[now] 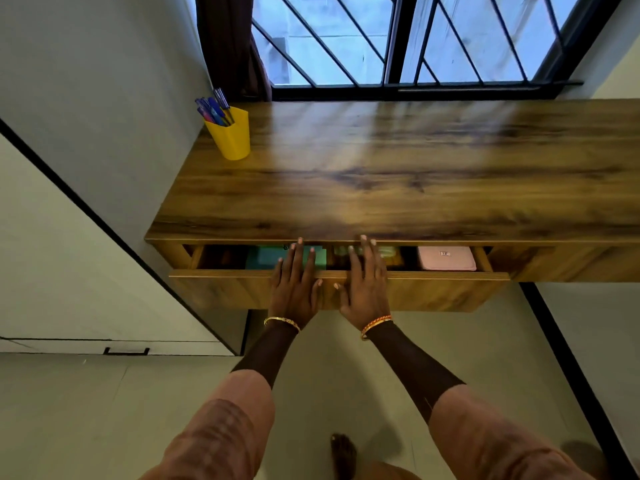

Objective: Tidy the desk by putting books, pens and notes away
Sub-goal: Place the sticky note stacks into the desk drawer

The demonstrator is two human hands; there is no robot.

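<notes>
A wooden drawer [450,289] under the desk [381,174] stands a little way out. Both palms lie flat against its front panel: my left hand [294,285] and my right hand [363,282], fingers straight and reaching over the top edge. Inside the drawer I see a green book [266,256] at the left, something yellowish green [388,252] in the middle and a pink case [446,258] at the right. A yellow cup [232,135] with several blue pens [213,109] stands at the desk's back left corner.
A barred window [398,39] and a dark curtain [228,46] lie behind the desk. A white wall [104,81] and a cabinet [69,271] with a black handle are at the left. My bare foot [343,455] is on the tiled floor below.
</notes>
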